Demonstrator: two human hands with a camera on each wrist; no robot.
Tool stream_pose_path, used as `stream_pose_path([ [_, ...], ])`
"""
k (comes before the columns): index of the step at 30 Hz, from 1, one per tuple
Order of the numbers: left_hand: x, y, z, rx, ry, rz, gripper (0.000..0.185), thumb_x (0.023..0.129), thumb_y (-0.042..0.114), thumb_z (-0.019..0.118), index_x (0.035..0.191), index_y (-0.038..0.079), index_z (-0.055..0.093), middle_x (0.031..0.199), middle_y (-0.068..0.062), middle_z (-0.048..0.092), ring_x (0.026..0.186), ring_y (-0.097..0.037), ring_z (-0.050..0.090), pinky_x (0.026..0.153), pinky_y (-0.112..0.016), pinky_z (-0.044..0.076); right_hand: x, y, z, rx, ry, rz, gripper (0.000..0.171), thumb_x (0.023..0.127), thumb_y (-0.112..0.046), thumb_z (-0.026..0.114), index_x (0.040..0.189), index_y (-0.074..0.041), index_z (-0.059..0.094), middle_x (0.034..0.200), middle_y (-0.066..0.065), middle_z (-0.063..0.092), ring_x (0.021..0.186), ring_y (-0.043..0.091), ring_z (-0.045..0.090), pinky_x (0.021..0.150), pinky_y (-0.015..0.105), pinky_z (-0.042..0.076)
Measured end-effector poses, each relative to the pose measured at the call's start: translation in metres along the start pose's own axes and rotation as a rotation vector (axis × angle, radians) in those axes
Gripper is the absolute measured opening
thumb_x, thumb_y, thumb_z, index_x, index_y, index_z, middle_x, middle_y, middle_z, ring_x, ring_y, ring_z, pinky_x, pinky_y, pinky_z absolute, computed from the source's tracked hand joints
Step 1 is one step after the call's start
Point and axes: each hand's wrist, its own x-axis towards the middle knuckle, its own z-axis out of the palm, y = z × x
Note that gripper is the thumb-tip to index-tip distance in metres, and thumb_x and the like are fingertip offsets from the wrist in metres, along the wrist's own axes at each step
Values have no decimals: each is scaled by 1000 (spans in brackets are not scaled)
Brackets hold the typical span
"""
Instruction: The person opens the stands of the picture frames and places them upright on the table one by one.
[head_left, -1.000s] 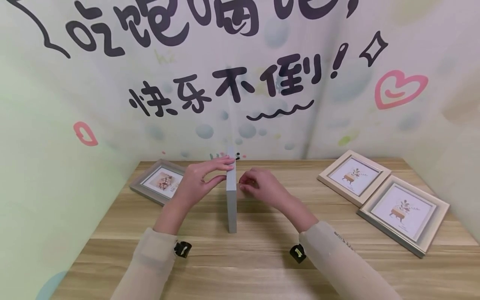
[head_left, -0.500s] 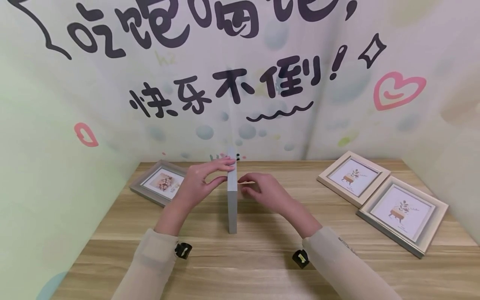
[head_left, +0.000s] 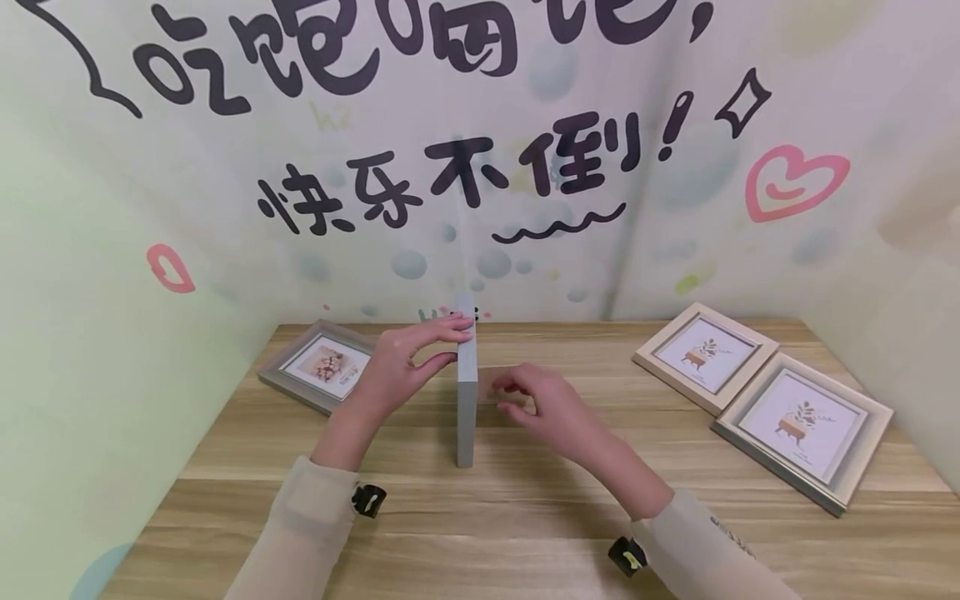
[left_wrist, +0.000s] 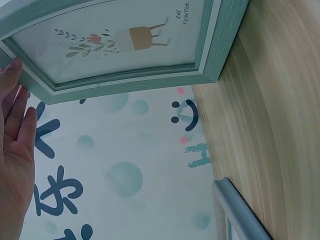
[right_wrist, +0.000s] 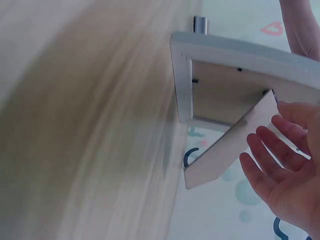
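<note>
A grey-green picture frame (head_left: 466, 400) stands upright on its edge on the wooden table (head_left: 525, 517), seen edge-on in the head view. My left hand (head_left: 408, 358) steadies its top with straight fingers; the left wrist view shows the frame's front (left_wrist: 125, 40) with a plant print and my left hand (left_wrist: 15, 140) flat beside it. On the frame's back (right_wrist: 225, 95) a cardboard stand (right_wrist: 230, 145) is swung out. My right hand (head_left: 536, 400) hovers by this stand (head_left: 491, 382), its fingers (right_wrist: 272, 150) loose and spread at the stand's edge.
A grey frame (head_left: 318, 364) lies flat at the back left, also seen in the left wrist view (left_wrist: 240, 215). Two more frames (head_left: 705, 354) (head_left: 806, 425) lie flat at the right. A printed backdrop (head_left: 480, 167) closes off the table's far and side edges.
My right hand has gone from pinching at the frame's back to loose, spread fingers and drawn back toward me. The stand now sticks out from the back. The left hand has stayed put.
</note>
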Motion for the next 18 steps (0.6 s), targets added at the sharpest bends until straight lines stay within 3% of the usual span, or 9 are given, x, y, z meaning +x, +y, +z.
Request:
stream_pose_path([
  [9,-2,0,-3,6,-1,-25,36,82,1,77,116,11,74,128,-6,70,126,-25,62,108,-38,49,-15,-4,18,-15,-72,-2,21,90,-14,73,108,-4,69,106,10,73,99,25,70,88,40,60],
  [18,-2,0,-3,4,-3,-34,35,83,1,77,116,11,74,128,-7,70,127,-25,61,108,-36,48,-19,-6,37,39,-151,42,24,89,-17,75,109,-6,69,108,10,73,99,22,69,87,37,59],
])
